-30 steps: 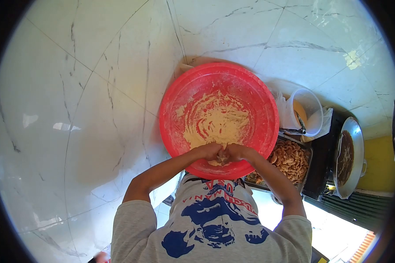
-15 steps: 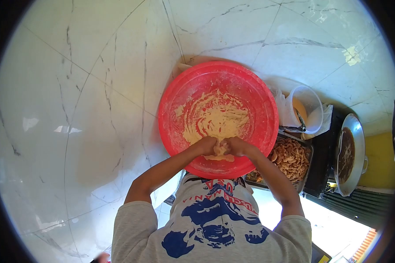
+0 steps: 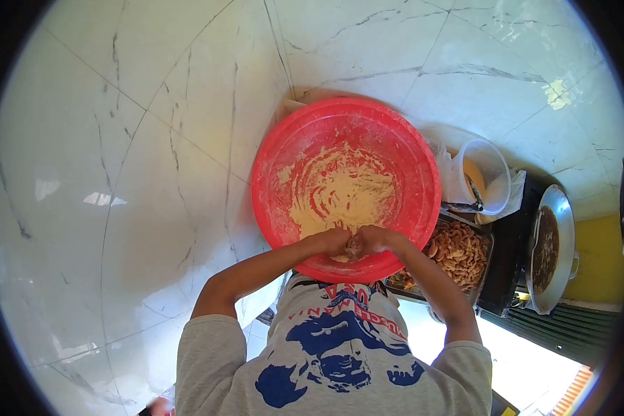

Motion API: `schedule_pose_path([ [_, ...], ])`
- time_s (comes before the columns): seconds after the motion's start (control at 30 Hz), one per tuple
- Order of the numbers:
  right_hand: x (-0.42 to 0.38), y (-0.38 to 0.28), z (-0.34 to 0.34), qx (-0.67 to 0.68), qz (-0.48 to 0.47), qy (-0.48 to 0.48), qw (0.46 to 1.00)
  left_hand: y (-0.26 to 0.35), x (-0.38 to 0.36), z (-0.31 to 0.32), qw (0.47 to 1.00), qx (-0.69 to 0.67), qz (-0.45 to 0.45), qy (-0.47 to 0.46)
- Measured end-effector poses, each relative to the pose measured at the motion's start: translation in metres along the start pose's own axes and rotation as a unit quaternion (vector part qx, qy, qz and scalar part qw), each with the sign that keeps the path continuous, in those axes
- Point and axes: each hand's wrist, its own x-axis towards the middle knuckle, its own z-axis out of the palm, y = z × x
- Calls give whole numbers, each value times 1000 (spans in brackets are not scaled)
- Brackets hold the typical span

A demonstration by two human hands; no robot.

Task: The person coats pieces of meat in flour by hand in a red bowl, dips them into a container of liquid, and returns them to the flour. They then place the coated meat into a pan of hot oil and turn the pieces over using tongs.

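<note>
Veined tiles (image 3: 173, 180) back a red basin (image 3: 274, 159) where left hand (image 3: 334, 240) and right hand (image 3: 371, 240), curled, touch flour (image 3: 353, 191), their grip unclear.

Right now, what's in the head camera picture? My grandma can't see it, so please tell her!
A person's left hand and right hand are close together inside a big red basin, with pale powder spread across its bottom. On the picture's right are a pile of brown pieces, a clear tub and a metal pan.
</note>
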Motion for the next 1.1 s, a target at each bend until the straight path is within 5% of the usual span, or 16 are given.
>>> schedule_pose_path([
  [0.13,-2,-5,-2,-33,15,14,999,-13,4,0,995,-83,56,4],
  [0.33,-11,-14,-11,26,-1,45,999,1,-4,-13,992,-111,-48,-25],
  [0.43,1,1,-1,89,-38,62,993,-12,2,-4,989,-138,21,41],
  [0.53,-2,-5,-2,28,50,140,988,-15,4,-5,990,-100,-65,75],
  [0.63,12,20,11,-20,5,197,980,-14,-4,-7,982,36,-71,172],
  [0.73,25,34,25,-95,-14,141,985,-28,-3,-5,969,144,22,201],
  [0.83,13,21,15,-34,65,33,997,-20,-1,-4,1000,1,-14,6],
  [1.1,-1,-7,-2,-47,39,-11,998,-20,8,11,998,-27,55,-7],
])
